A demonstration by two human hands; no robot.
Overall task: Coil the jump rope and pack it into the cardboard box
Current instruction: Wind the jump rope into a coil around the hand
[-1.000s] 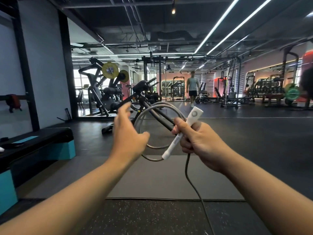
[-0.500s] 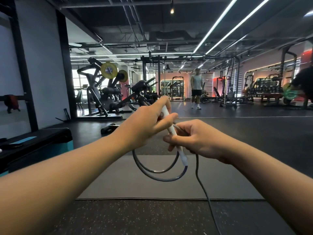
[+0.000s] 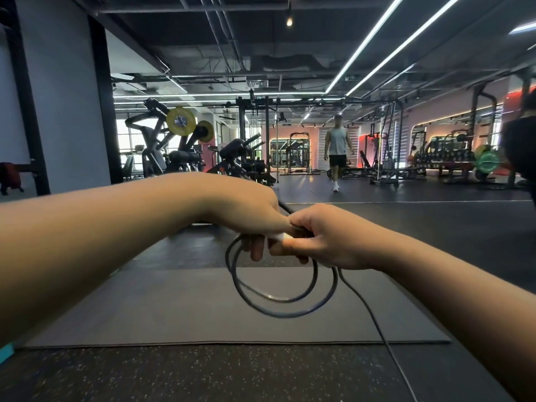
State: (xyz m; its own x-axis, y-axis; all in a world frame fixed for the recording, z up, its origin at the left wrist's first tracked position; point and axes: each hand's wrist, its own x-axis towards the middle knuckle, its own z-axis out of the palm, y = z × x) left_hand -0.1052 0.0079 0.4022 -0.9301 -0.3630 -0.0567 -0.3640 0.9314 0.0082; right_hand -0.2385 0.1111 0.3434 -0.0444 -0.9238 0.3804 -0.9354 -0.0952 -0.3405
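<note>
A dark grey jump rope (image 3: 278, 310) hangs in two loops below my hands at mid-frame. Its white handle (image 3: 280, 237) shows only as a small patch between my fingers. My left hand (image 3: 246, 211) grips the top of the loops and the handle from the left. My right hand (image 3: 324, 237) is closed on the same bundle from the right, touching the left hand. A loose length of rope (image 3: 377, 329) trails from my right hand down to the floor at the lower right. No cardboard box is in view.
A grey floor mat (image 3: 179, 309) lies below my hands on speckled black flooring. Weight machines (image 3: 174, 146) stand at the back left, racks (image 3: 385, 152) at the back right. A person (image 3: 336, 152) walks toward me in the distance. A dark figure (image 3: 522, 146) is at the right edge.
My hands have come together and dropped slightly. The white handle, earlier sticking out upright, is now almost hidden in my fingers. The loops hang larger below. The distant person has walked nearer.
</note>
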